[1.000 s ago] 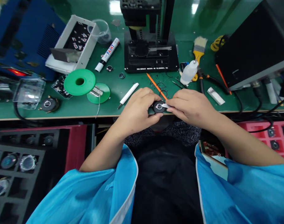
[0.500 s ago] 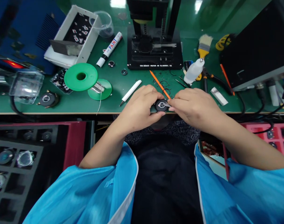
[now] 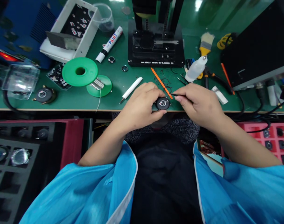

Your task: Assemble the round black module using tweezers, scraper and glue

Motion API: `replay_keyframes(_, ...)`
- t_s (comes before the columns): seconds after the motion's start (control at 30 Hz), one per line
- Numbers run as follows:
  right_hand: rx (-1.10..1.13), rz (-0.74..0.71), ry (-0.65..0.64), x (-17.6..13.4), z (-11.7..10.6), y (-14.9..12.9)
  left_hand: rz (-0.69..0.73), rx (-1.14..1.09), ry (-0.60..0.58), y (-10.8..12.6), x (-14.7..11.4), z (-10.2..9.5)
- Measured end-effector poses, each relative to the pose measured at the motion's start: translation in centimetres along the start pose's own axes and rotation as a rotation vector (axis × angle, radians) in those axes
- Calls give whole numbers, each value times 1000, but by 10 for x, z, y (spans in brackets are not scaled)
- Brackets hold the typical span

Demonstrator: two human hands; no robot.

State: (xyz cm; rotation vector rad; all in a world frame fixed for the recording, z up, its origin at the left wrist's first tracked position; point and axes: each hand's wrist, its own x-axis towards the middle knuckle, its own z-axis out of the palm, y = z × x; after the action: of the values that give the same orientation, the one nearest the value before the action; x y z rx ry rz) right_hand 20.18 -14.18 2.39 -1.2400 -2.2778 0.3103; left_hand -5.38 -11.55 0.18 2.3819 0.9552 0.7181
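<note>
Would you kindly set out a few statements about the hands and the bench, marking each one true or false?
1. The bare left hand holds a round black case. True.
2. The bare right hand grips the translucent white plastic bottle. False: the right hand pinches a thin dark tool; the bottle is beyond it.
3. A slim orange stick lies on the green tabletop. True.
4. The green plastic spool is right of the right hand. False: the spool is left of the left hand.
5. A white paint marker lies left of the black stand. True.
</note>
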Motion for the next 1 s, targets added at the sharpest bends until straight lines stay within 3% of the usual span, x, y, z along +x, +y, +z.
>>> replay_keyframes(0.37, 232, 119, 125, -6, 17, -5, 30, 2, 104, 1, -5, 8)
replay_keyframes(0.8, 267, 273, -36, 3, 17, -11, 62, -18, 98, -3, -8, 9)
replay_keyframes(1.0, 271, 297, 49, 6, 14, -9, 39, -26, 119, -3, -8, 8)
